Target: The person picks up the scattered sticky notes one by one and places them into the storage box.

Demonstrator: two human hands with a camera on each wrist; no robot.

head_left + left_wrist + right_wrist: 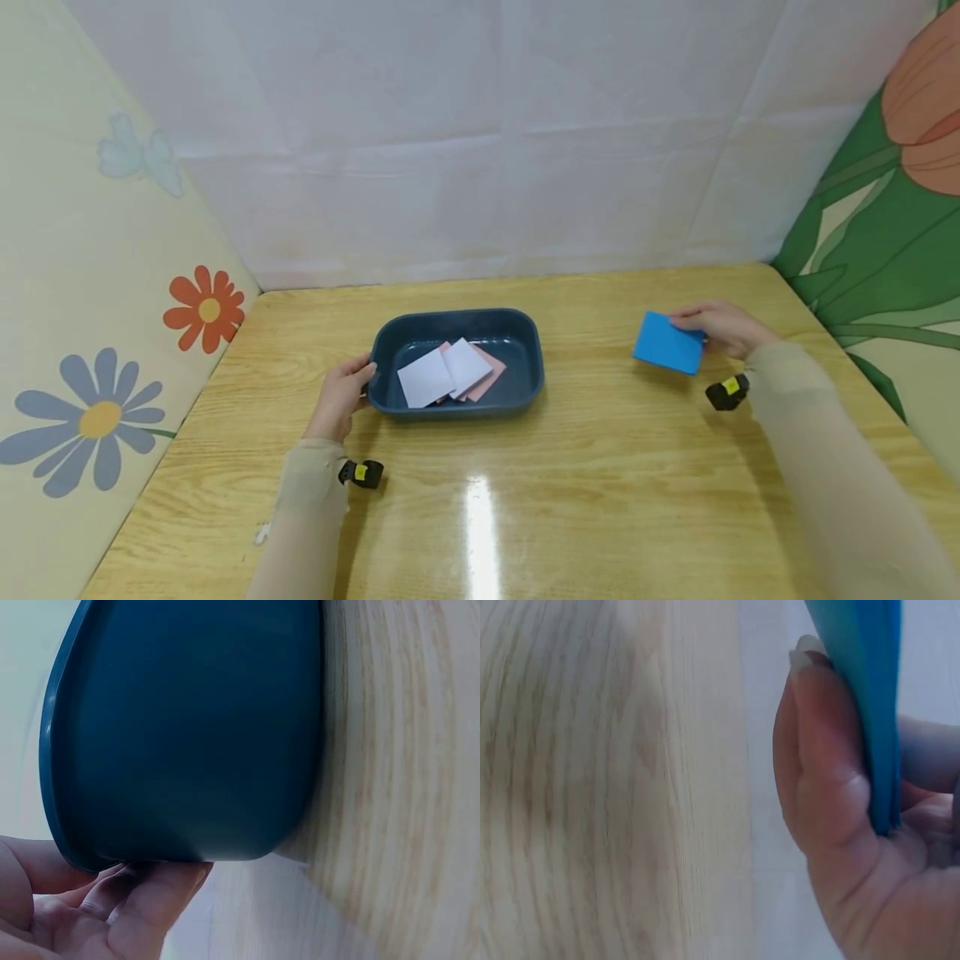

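Note:
On the left, my left hand (341,398) grips the short end of a dark blue rectangular plastic basin (525,358), thumb at the rim and fingers against the outer wall (187,735). Inside the basin lie white paper squares (426,379) overlapping pink paper squares (492,377). Off to the right, my right hand (723,327) holds bright blue square paper (667,343) above the table. Seen edge-on in the right wrist view, the blue paper (881,727) shows several layers between thumb and fingers.
Both hands work over a wood-grain table (585,483). A white cloth backdrop (480,150) rises behind its far edge, with flower-printed panels on both sides. A small white scrap (262,533) lies by the left forearm. Each wrist wears a small black camera.

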